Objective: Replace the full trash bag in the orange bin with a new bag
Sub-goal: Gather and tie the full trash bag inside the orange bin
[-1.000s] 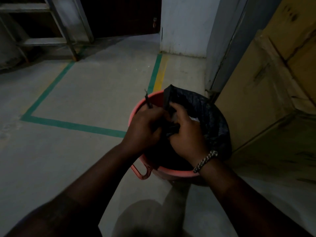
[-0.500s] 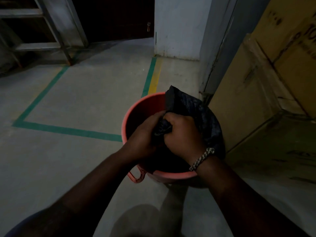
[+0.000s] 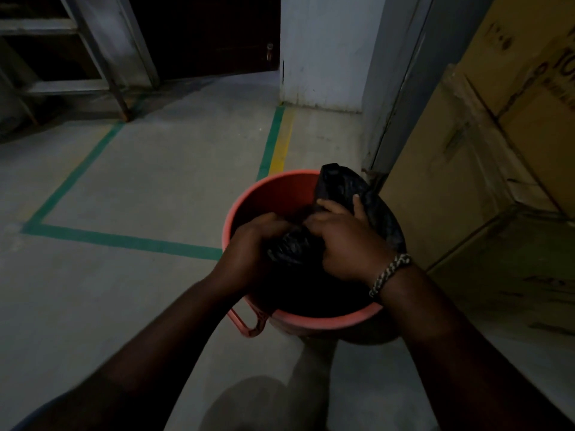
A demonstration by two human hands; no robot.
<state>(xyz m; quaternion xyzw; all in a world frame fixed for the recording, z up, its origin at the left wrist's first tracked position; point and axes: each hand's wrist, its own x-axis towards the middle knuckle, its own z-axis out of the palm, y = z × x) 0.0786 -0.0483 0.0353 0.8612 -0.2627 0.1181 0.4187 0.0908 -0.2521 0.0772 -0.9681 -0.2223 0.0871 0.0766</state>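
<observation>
Black plastic: one trash bag (image 3: 292, 247) bunched in both grips, left hand (image 3: 249, 244) and right hand (image 3: 345, 241), over one orange bin (image 3: 273, 194).

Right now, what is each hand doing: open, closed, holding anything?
Left hand: closed on the gathered black trash bag inside the orange bin.
Right hand: closed on the same bag.

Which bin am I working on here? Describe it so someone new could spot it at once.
Start at the stacked cardboard boxes on the right; the orange bin stands on the concrete floor just left of them, near the green floor tape. It is round, has a loop handle on its near left side, and holds a black trash bag that the left hand and right hand are bunching together.
</observation>
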